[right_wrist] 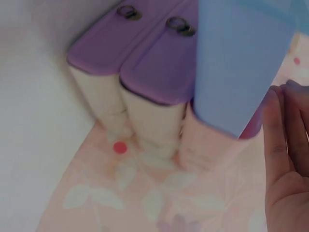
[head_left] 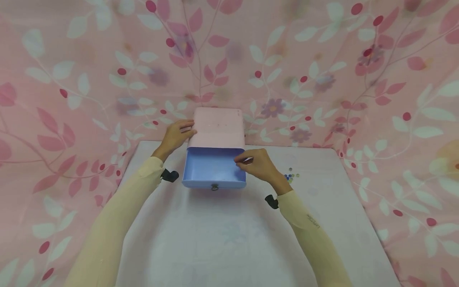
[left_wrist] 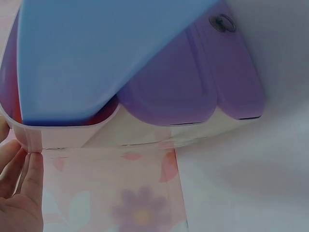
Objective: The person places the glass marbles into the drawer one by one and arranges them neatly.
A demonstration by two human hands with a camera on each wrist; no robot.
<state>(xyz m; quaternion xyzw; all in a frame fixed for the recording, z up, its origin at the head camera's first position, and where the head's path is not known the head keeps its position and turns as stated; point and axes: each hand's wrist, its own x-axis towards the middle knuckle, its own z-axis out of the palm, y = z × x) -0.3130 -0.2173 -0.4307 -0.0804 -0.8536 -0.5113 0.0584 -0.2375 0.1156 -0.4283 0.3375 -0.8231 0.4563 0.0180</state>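
Note:
A small drawer cabinet stands at the back of the table, with a pink top casing (head_left: 217,127). Its blue drawer (head_left: 211,165) is pulled out toward me and has a small ring pull (head_left: 214,187) on the front. My left hand (head_left: 175,135) rests against the casing's left side with fairly straight fingers. At the drawer's right wall is my right hand (head_left: 259,164), thumb and fingertips close together over the rim. Whether anything small is between those fingertips cannot be seen. Several small glass marbles (head_left: 289,176) lie on the table to the right of that hand.
Below the blue drawer, two purple drawers (left_wrist: 169,82) with ring pulls sit closed in pale casings (right_wrist: 149,121). A white cloth covers the table (head_left: 215,239). Floral pink fabric (head_left: 272,71) hangs behind the cabinet and along both sides.

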